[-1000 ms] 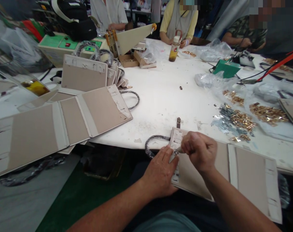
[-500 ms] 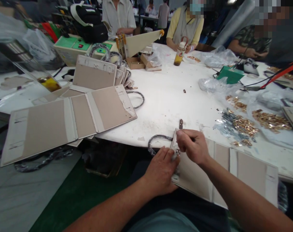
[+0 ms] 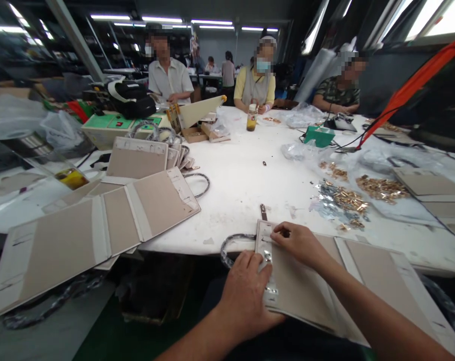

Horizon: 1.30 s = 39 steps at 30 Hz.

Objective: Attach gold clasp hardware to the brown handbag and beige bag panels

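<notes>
A beige bag panel (image 3: 295, 281) lies open in front of me, partly over the table's front edge. My left hand (image 3: 246, 291) grips its left edge, fingers on top beside small metal fittings (image 3: 267, 256). On the panel's pale edge strip, my right hand (image 3: 298, 243) has its thumb and fingers pinched together; anything between them is too small to make out. A plastic-wrapped handle (image 3: 227, 245) loops out on the left. Past the panel's far corner sticks a dark tab with a metal end (image 3: 263, 211). My right forearm covers part of the panel.
More beige panels (image 3: 80, 235) are stacked at left, with wrapped handles. Gold and silver metal pieces (image 3: 344, 198) lie in heaps at right, near a green box (image 3: 319, 135). A bottle (image 3: 252, 119) stands further back. Several people are around the table and beyond.
My view has tilted up, showing more of the room. My right hand has turned from a closed fist over the panel's edge strip to a pinch there. My left hand keeps its hold.
</notes>
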Tool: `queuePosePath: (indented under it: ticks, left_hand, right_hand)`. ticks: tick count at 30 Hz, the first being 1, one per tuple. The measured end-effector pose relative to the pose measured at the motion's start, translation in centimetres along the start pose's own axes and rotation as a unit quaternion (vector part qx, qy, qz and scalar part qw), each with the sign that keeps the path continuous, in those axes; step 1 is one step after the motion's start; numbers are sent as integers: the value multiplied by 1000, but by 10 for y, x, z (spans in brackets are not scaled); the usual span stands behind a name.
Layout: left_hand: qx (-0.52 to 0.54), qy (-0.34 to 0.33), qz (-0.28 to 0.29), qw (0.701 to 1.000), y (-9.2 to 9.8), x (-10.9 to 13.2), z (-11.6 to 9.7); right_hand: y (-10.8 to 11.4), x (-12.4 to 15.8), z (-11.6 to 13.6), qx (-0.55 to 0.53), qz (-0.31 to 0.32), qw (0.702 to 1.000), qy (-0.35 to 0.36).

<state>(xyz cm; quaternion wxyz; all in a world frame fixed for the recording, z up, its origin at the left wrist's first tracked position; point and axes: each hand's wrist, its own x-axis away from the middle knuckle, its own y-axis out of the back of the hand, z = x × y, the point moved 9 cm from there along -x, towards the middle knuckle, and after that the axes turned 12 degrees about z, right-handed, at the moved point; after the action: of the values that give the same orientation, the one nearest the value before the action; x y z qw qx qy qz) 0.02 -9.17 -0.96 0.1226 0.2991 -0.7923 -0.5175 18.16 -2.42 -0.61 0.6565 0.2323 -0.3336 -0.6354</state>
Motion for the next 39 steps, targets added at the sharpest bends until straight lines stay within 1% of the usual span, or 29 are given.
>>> queuePosePath:
  ticks: [2,5,7,9,11,13,17,21,28,32,35,39]
  left_hand:
    - [-3,-6,6,1000,3,-2,-2]
    - [-3,-20,38,999,9,-15,4]
    - [-20,-10,51,998,14,-34,15]
    - [-47,17,62,997,16,-54,30]
    - [-65,35,75,994,13,-71,41]
    - [-77,39,83,993,8,-79,46]
    - [-91,41,77,992,5,-77,48]
    - [-86,34,71,993,4,-76,51]
    - [-80,32,54,995,1,-86,66]
    - [-97,17,49,994,-1,-88,69]
    - [-106,9,45,993,-1,-88,70]
    - [-103,10,52,993,-2,-88,72]
  right_hand:
    - [-11,-8,-10,46,12,999,-20]
    - [-18,-16,-18,78,-9,996,-37]
    - [-19,-19,-19,89,-19,995,-39]
    - [-17,-19,-18,94,-23,994,-43]
    - [-14,-17,-18,93,-26,994,-49]
    - [-13,-12,-17,92,-31,994,-46]
    - [-18,1,-11,110,-40,993,-19]
    - [-23,8,-5,152,-41,987,-24]
    - [-29,-4,1,199,-17,980,-23]
    - [-31,-10,3,211,5,977,-19]
    - [-32,-11,9,218,26,975,-10]
    - [-27,-13,18,227,38,973,5]
